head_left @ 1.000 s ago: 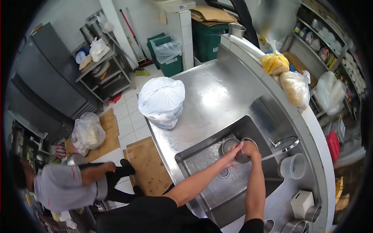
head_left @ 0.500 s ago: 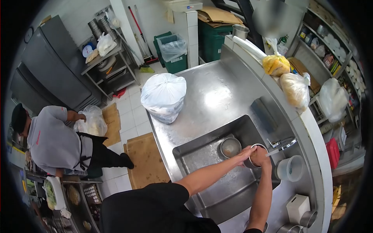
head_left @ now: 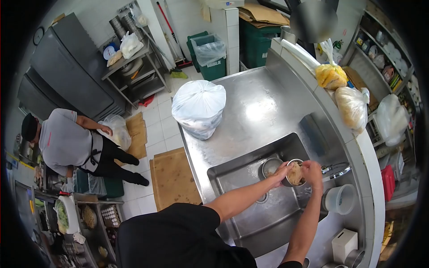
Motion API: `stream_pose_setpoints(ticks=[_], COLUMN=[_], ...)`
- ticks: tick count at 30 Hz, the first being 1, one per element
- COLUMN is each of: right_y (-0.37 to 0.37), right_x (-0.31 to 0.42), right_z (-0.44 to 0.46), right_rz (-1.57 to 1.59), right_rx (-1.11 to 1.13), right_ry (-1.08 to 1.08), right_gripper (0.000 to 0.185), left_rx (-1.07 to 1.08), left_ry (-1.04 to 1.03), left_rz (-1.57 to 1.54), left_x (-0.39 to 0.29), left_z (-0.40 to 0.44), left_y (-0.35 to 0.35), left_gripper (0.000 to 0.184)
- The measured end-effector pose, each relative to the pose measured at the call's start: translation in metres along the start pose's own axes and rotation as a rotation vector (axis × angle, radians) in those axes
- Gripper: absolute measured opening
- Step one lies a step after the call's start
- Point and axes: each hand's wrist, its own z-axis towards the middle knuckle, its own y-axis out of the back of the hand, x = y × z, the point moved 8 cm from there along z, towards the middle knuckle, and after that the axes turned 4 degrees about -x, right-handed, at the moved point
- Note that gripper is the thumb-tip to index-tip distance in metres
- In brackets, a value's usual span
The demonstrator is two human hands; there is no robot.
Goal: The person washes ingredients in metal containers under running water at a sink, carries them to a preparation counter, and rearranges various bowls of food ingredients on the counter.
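Above the sink (head_left: 250,214), my left hand (head_left: 280,173) grips the left side of a round metal bowl (head_left: 288,182). The bowl is tilted towards me and holds pale brown, wet-looking contents (head_left: 295,173) whose kind I cannot make out. My right hand (head_left: 313,172) is closed, with bent fingers at the bowl's right rim. What those fingers pinch, if anything, is hidden. Just beyond this hand is the chrome faucet (head_left: 340,172). A second metal bowl (head_left: 271,167) stands in the sink, left of my left hand and partly covered by it.
Right of the sink stands a clear plastic tub (head_left: 342,199). A tied white bag (head_left: 199,109) sits on the steel counter (head_left: 243,89). Filled plastic bags (head_left: 352,108) rest on the tiled ledge. On the left, a person in a grey shirt (head_left: 69,138) stands by a plastic bag (head_left: 117,131).
My right hand has moved from inside the bowl to its right rim, exposing the contents. The bowl has tipped towards me. The co-worker stands more upright, and the camera view has shifted slightly.
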Motion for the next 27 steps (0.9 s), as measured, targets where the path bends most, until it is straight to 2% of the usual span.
stream_pose_setpoints(ticks=[3,4,5,6,7,8,9,10,11,12,13,17,19,20,21,22,23,25,26,27], right_y=[0.002,-0.002,-0.009,-0.009,-0.018,-0.012,-0.008,-0.004,0.000,0.003,0.009,0.009,-0.020,-0.029,-0.038,-0.042,-0.043,-0.047,-0.049,-0.047], right_x=[-0.006,-0.016,-0.019,-0.016,-0.018,-0.015,-0.023,-0.022,-0.026,-0.028,-0.033,-0.035,-0.046,-0.049,-0.048,-0.049,-0.050,-0.057,-0.060,-0.065], right_z=[0.003,0.003,0.003,0.001,0.002,-0.006,-0.010,-0.012,-0.019,-0.023,-0.031,-0.043,-0.045,-0.048,-0.052,-0.059,-0.065,-0.075,-0.079,-0.080], right_rz=[0.080,0.208,0.255,0.300,0.174,0.200,0.313,0.282,0.309,0.259,0.249,0.176,-0.161,-0.204,-0.249,-0.254,-0.256,-0.254,-0.199,-0.148], right_rx=[-0.034,-0.059,-0.058,-0.065,0.065,0.059,-0.063,-0.070,-0.089,-0.099,-0.129,-0.012,0.111,0.079,0.044,-0.021,-0.085,-0.079,-0.059,-0.042], right_ry=[-0.125,-0.153,-0.061,0.006,0.082,-0.038,-0.066,-0.040,-0.036,-0.047,-0.081,-0.166,0.015,0.021,0.033,-0.028,-0.089,-0.259,-0.273,-0.288], right_gripper=[0.019,0.019,0.020,0.021,0.019,0.019,0.023,0.025,0.024,0.023,0.023,0.022,0.019,0.017,0.016,0.016,0.015,0.021,0.020,0.020], left_rx=[-0.013,0.046,0.111,0.068,0.035,0.090,0.056,0.124,0.098,0.063,0.125,0.198,0.261,0.275,0.266,0.210,0.242,0.266,0.236,0.293], left_ry=[0.022,-0.096,-0.196,-0.132,-0.047,-0.045,0.000,0.026,0.052,0.075,0.093,0.135,0.141,0.134,0.138,0.115,0.173,0.179,0.182,0.160], left_rz=[0.016,-0.016,-0.045,-0.073,-0.084,-0.087,-0.088,-0.051,0.041,0.058,0.075,0.110,0.134,0.130,0.151,0.172,0.117,0.084,0.100,0.137], left_x=[0.001,-0.003,0.000,0.002,0.004,0.023,0.027,0.027,0.022,0.009,0.009,0.023,0.029,0.034,0.040,0.038,0.047,0.058,0.059,0.065], left_z=[0.006,0.014,0.020,0.017,0.016,0.041,0.038,0.039,0.024,0.001,-0.001,0.010,0.014,0.018,0.020,0.009,0.010,0.007,0.005,0.012], left_y=[0.005,0.005,0.000,0.001,0.003,0.010,0.013,0.010,0.007,-0.004,-0.009,-0.019,-0.029,-0.033,-0.035,-0.041,-0.045,-0.049,-0.048,-0.047], left_gripper=[0.061,0.059,0.058,0.058,0.058,0.057,0.054,0.055,0.060,0.061,0.061,0.062,0.061,0.054,0.055,0.054,0.054,0.054,0.054,0.054])
